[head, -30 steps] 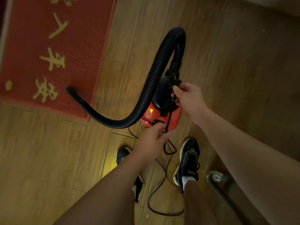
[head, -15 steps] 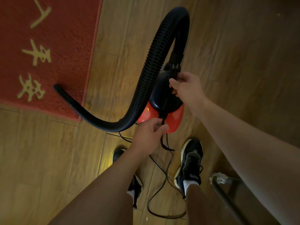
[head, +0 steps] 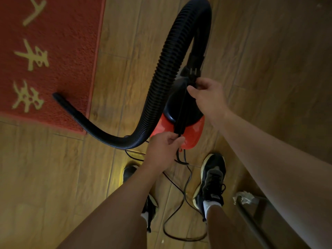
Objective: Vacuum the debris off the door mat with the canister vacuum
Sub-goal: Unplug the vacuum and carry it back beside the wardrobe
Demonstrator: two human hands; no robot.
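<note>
A red and black canister vacuum (head: 193,133) hangs above the wooden floor in front of me. My right hand (head: 208,97) grips the far end of its black carry strap (head: 181,115). My left hand (head: 162,151) pinches the near end of that strap. The black ribbed hose (head: 161,72) loops up and over, then curves down to the left. Its nozzle end (head: 59,97) lies over the corner of the red door mat (head: 53,51), which bears yellow characters. No debris is plain to see on the mat.
The black power cord (head: 183,193) hangs from the vacuum and loops over the floor between my shoes (head: 210,180). A metal frame (head: 251,216) with a bit of crumpled white paper stands at the lower right. Wooden planks (head: 269,60) spread to the right.
The vacuum has shifted a little upward and to the right in view, and the hose loop rises higher. Both hands keep their hold on the strap.
</note>
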